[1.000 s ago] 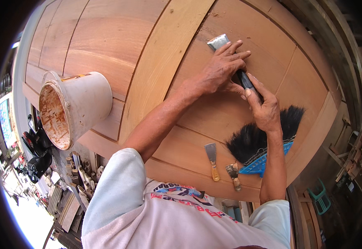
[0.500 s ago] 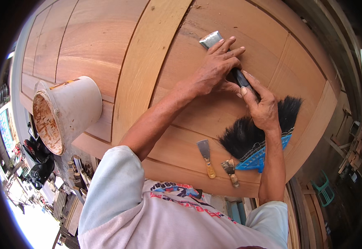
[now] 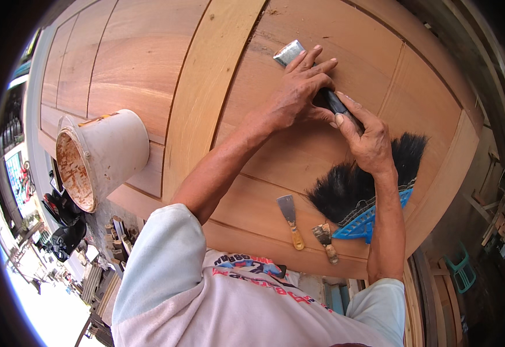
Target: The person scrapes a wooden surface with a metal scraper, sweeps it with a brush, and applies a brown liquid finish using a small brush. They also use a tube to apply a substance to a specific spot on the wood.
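A scraper (image 3: 287,54) with a broad silver metal head and a black handle lies slanted over a wooden panel door (image 3: 252,150). My left hand (image 3: 300,92) grips it just behind the metal head, with its fingers over the far side and its thumb on the near side. Lower down, my right hand (image 3: 370,140) is wrapped round the end of the black handle. Both forearms reach in from below. The edge of the metal head is close to the panel's surface; whether it touches cannot be seen.
Near the door's front edge lie a putty knife (image 3: 289,215) and a shorter, stained one (image 3: 324,237). A broom head (image 3: 345,191) with black bristles and a blue base sits partly under my right forearm. On the left, a stained white bucket (image 3: 119,147) lies on its side.
Both hands and the scraper have shifted slightly on the panel, the metal head a little to the left. The whole view has moved slightly; both hands keep their hold.
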### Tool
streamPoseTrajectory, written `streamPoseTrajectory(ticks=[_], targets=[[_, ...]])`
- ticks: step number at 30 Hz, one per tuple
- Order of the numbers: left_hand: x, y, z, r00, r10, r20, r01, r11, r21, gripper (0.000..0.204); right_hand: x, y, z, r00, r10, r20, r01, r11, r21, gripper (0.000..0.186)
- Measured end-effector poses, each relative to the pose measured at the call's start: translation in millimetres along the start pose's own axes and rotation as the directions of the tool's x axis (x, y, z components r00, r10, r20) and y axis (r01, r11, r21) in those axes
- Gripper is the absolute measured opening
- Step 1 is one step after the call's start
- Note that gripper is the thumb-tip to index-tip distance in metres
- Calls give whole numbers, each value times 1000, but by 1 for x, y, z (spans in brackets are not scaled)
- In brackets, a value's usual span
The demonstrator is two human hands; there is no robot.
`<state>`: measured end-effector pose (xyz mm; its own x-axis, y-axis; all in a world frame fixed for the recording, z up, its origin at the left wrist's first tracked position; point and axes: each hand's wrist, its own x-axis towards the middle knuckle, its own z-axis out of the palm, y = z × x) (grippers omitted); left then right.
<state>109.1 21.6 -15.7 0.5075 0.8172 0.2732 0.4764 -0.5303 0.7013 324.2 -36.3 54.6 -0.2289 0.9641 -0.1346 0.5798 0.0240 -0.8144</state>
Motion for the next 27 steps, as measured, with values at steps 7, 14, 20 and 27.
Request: streamPoseTrajectory(ticks=[7, 14, 20, 27], targets=[[5, -13, -12, 999, 23, -34, -22, 1000, 22, 60, 15, -5, 3, 1000, 10, 28, -9, 1000, -19, 45], [1, -17, -16, 999, 1, -38, -2, 999, -36, 61, 17, -3, 14, 997, -75, -30, 74, 996, -45, 45], [-2, 4, -9, 999, 34, 19, -32, 995, -98, 61, 7, -8, 14, 996, 86, 13, -87, 986, 141, 44], [-8, -10, -12, 1000, 17, -17, -18, 996, -87, 63, 3, -22, 14, 984, 164, 65, -167, 984, 56, 44]])
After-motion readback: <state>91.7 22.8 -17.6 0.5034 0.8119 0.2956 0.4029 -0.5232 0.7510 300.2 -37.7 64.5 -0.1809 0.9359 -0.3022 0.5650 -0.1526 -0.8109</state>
